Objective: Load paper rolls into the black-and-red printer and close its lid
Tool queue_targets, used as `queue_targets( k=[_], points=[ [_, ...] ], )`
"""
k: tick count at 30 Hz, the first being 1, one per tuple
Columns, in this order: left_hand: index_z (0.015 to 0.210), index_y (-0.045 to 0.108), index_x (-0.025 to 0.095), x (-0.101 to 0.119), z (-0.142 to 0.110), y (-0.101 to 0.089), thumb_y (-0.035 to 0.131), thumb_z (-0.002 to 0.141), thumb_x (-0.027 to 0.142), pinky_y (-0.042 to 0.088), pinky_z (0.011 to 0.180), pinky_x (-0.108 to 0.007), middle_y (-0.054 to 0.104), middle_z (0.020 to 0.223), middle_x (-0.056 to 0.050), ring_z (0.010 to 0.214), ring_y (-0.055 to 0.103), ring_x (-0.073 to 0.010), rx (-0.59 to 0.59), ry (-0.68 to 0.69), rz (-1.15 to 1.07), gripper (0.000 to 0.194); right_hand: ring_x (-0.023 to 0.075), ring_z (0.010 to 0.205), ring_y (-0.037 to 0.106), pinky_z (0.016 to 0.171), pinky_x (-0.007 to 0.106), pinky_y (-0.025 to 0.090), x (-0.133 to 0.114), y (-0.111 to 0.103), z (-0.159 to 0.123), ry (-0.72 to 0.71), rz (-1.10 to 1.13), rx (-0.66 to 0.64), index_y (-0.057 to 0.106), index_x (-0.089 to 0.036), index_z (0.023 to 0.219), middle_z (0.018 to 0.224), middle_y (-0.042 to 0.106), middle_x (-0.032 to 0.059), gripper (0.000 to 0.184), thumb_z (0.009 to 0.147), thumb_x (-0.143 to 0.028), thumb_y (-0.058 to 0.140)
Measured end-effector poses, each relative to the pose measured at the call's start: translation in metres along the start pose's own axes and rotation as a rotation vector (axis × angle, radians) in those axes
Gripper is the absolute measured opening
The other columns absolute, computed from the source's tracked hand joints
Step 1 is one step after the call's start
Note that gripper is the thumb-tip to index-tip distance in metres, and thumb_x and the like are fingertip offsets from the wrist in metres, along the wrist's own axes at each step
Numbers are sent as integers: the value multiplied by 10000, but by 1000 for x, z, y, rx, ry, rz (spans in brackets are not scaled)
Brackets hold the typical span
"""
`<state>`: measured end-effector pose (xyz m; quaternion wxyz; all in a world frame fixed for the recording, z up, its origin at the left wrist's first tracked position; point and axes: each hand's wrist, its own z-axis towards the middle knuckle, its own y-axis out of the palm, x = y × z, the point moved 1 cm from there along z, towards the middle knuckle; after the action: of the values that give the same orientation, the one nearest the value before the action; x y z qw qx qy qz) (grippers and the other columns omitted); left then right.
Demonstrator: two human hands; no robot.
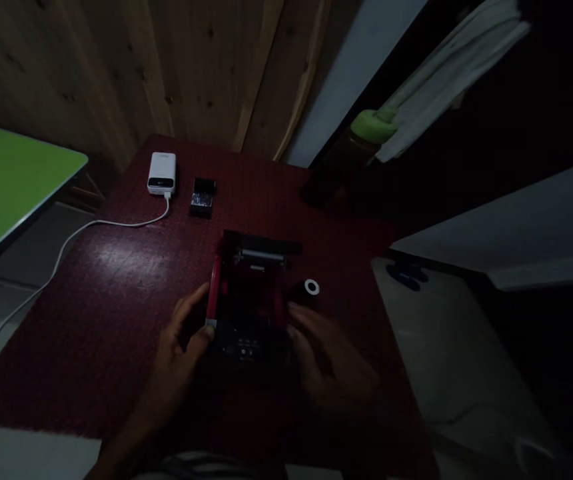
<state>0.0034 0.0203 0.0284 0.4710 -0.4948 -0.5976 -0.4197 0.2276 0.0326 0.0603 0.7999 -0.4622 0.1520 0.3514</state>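
A small red and black printer [249, 347], its lid [261, 243] raised, sits on the dark red tabletop in front of me. A pale roller shows along the lid, and the inside of the compartment is too dark to make out. My left hand [179, 343] grips the printer's left side, thumb on the near corner and fingers along the edge. On the opposite side my right hand [329, 353] holds it, partly lost in shadow. Just beyond the right fingers stands a small roll [311, 287] with a white ring-shaped end.
A white power bank [162, 172] with a plugged-in white cable [81, 229] lies at the table's back left. Beside it is a small black object [202, 197], partly shiny. A bottle with a green cap [374, 127] stands at back right. A green table [16, 180] is at left.
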Motion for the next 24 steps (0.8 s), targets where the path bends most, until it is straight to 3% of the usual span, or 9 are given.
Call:
queue_targets(
  k=[2, 4, 9, 12, 16, 21, 24],
  points=[
    [1583, 639, 295, -7, 1, -4, 657, 1044, 429, 427, 1290, -565, 617, 1642, -99, 1549, 553, -358, -34, 73, 13, 556, 226, 1129, 831, 1023, 362, 661, -3, 6, 23, -208, 20, -126, 769, -213, 1313, 1236, 868, 79, 318, 1066, -67, 632],
    [1597, 619, 312, -15, 2, -7, 646, 1063, 465, 418, 1294, -563, 599, 1649, -96, 1547, 546, -353, -68, 177, 43, 556, 258, 1160, 819, 1022, 399, 661, -9, 19, 46, -290, -15, -311, 754, -165, 1344, 1263, 856, 123, 339, 1067, -37, 606],
    [1686, 490, 351, -29, 4, -8, 662, 1065, 498, 428, 1285, -565, 510, 1699, -103, 1573, 497, -358, -114, 380, 129, 662, 325, 1052, 833, 911, 450, 653, -25, 52, 90, -21, -294, -933, 749, -157, 1337, 1220, 841, 151, 312, 1067, -71, 620],
    [1709, 441, 348, -30, 4, -7, 652, 1079, 472, 428, 1283, -570, 494, 1699, -119, 1570, 500, -357, -129, 384, 161, 676, 308, 1068, 827, 887, 402, 617, -31, 58, 100, 50, -339, -1095, 739, -161, 1307, 1203, 833, 140, 300, 1087, -65, 559],
    [1711, 429, 359, -28, 4, -6, 663, 1077, 453, 439, 1277, -565, 502, 1691, -115, 1562, 504, -356, -122, 395, 182, 682, 288, 1036, 823, 853, 374, 599, -24, 56, 97, 42, -329, -1103, 738, -168, 1322, 1171, 834, 131, 284, 1084, -97, 601],
    [1690, 446, 383, -25, 5, -5, 693, 1064, 442, 449, 1276, -536, 518, 1669, -97, 1540, 523, -332, -111, 364, 186, 675, 293, 957, 804, 860, 424, 629, -20, 47, 85, -142, -382, -824, 762, -200, 1249, 1107, 838, 114, 236, 1040, -155, 661],
    [1689, 446, 386, -24, 5, -5, 683, 1067, 455, 448, 1277, -535, 517, 1670, -94, 1540, 522, -332, -105, 368, 193, 669, 276, 970, 793, 859, 414, 645, -27, 29, 77, -259, -323, -672, 763, -216, 1175, 1096, 837, 101, 192, 1034, -159, 645]
  ],
)
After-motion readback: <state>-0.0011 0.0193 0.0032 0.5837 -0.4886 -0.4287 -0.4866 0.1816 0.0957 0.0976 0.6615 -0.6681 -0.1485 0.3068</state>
